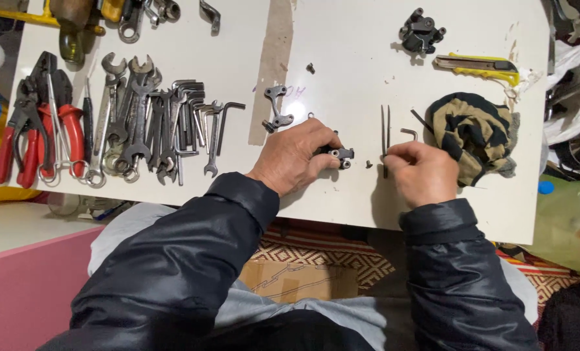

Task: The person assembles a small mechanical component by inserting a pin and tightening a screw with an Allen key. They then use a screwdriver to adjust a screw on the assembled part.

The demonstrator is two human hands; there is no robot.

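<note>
While the left hand (pixel 296 156) pins the small black metal part (pixel 339 155) to the white tabletop (pixel 342 39), fingers curled over it, the right hand (pixel 423 172) pinches thin tweezers (pixel 385 133) upright beside it; a steady part and a light grip look wise. Beyond lie a tiny screw (pixel 368 164), a striped rag (pixel 475 133), and wrenches (pixel 147 117).

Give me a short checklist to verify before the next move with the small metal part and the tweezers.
1. Left hand holds the metal part down on the table: ok.
2. Right hand grips the tweezers: ok.
3. Tweezer tips aligned with the part: cannot tell, hidden by fingers.
4. Loose screw lies between the hands, within reach: ok.
5. Hex key close to the right hand: ok.
6. Rag away from the part: ok.
</note>
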